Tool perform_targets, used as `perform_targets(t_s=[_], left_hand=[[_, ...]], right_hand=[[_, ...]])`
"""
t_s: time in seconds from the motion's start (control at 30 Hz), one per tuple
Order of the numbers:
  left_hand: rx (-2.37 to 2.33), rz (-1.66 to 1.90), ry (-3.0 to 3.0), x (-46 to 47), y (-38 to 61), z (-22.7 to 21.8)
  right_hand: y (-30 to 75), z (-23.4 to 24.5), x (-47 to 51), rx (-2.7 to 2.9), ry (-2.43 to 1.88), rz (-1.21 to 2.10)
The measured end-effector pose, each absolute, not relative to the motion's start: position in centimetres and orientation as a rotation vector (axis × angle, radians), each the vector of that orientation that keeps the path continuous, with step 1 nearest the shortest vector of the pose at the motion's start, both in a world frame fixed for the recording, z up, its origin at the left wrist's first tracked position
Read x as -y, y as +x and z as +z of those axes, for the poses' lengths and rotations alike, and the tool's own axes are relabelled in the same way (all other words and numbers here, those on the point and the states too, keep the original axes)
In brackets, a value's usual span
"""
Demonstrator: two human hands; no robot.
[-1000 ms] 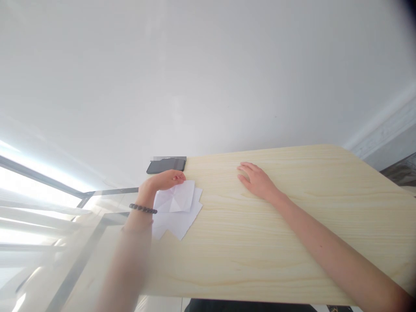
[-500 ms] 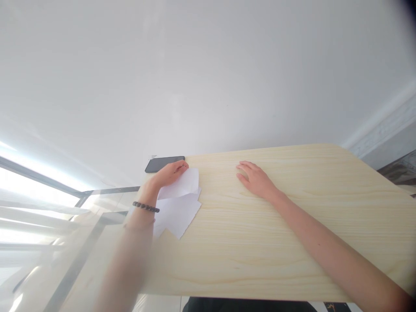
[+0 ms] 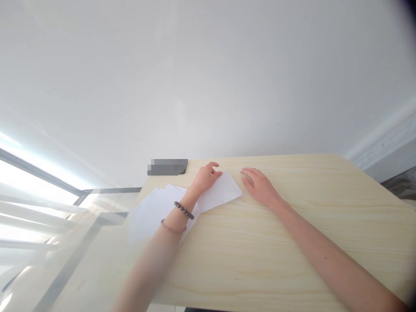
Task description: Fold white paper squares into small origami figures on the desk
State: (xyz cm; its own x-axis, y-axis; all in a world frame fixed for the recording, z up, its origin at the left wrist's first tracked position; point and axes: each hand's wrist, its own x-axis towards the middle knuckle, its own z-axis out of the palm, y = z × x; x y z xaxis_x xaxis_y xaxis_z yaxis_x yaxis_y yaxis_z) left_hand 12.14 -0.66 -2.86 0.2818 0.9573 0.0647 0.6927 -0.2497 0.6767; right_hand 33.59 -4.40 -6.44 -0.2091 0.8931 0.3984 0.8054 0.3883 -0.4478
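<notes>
My left hand (image 3: 208,177), with a dark bead bracelet and a thin reddish band at its wrist, grips the upper edge of a white sheet of paper (image 3: 222,191). Its thumb lies along that edge; some of the fingers are hidden. More white paper (image 3: 151,212) is spread on the table under and beside my left forearm. To the right, my right hand (image 3: 260,184) rests at the table with fingers apart and nothing in it, a short gap from the sheet's corner.
A dark phone (image 3: 167,167), partly blurred out by blocks, lies at the table's back left edge. The light wooden table (image 3: 276,255) stands against a pale wall (image 3: 227,78). Bright windows with sheer curtains (image 3: 29,229) are at the left.
My left hand has moved right from beside the phone, bringing a paper sheet off the other papers. My right hand has hardly shifted. The view has tilted slightly.
</notes>
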Motion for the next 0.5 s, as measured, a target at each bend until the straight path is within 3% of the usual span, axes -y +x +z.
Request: perform_targets(t_s=[0.33,0.5], left_hand=[[-1.486,1.087,1.741,1.0,11.6,-5.2],[-1.364,1.095,1.665,1.3,11.8,-4.7]], right_hand=[[33.2,-5.1,5.1,1.941,-1.425,0.545],[32.8,-4.5,5.7,1.989,-1.399,0.690]])
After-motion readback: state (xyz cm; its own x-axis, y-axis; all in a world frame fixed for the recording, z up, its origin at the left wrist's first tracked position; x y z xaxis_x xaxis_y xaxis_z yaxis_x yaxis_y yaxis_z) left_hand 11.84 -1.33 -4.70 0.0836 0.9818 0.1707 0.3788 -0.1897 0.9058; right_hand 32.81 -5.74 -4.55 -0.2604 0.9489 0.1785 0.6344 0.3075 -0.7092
